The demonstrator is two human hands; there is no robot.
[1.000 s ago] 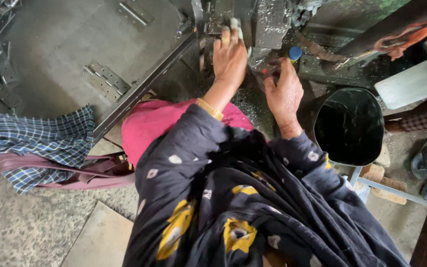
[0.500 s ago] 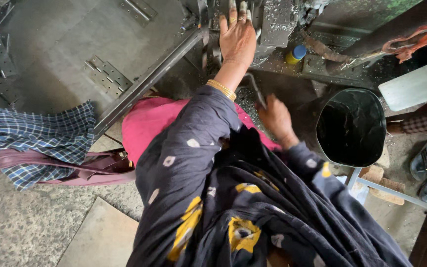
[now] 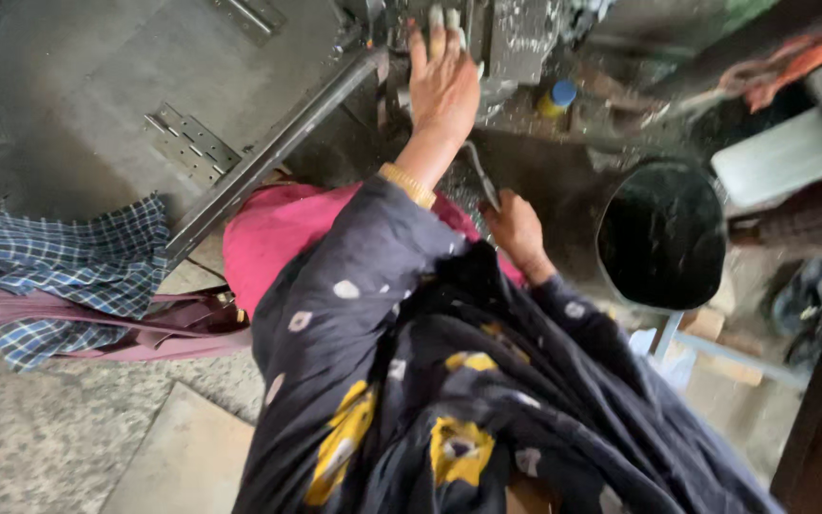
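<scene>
Grip, left hand: left hand [image 3: 442, 84] reaches up to the grey metal machine [image 3: 516, 38], fingers spread and laid over a metal part at its front; whether they close around anything is hidden.
Grip, right hand: right hand [image 3: 516, 228] sits low near the lap, fingers curled about the lower end of a thin metal strip [image 3: 479, 176]; it looks pinched, though the fingertips are partly hidden.
Change: a second ago both hands were up at the machine, side by side; the right one has since dropped away and back toward the body, while the left has stayed at the machine and stretched further up.
Meaning: judging from that, one piece seems finished with at the machine and the strip is being drawn off or swapped, with the left hand keeping its place at the work point.
Strip: narrow, flat, dull grey, slanting from the machine down to the right hand.
Machine: blocky, scuffed steel, speckled with grime.
Bar: a long dark steel bar [image 3: 268, 157] runs diagonally down and left from the machine.
Bucket: round black bucket [image 3: 663, 238], glossy, just right of the right hand.
Bottle: small yellow bottle with a blue cap [image 3: 554, 98] stands beside the machine.
Cloth: pink cloth [image 3: 278, 238] over the lap, soft; blue checked cloth [image 3: 68, 266] lies crumpled at the left.
</scene>
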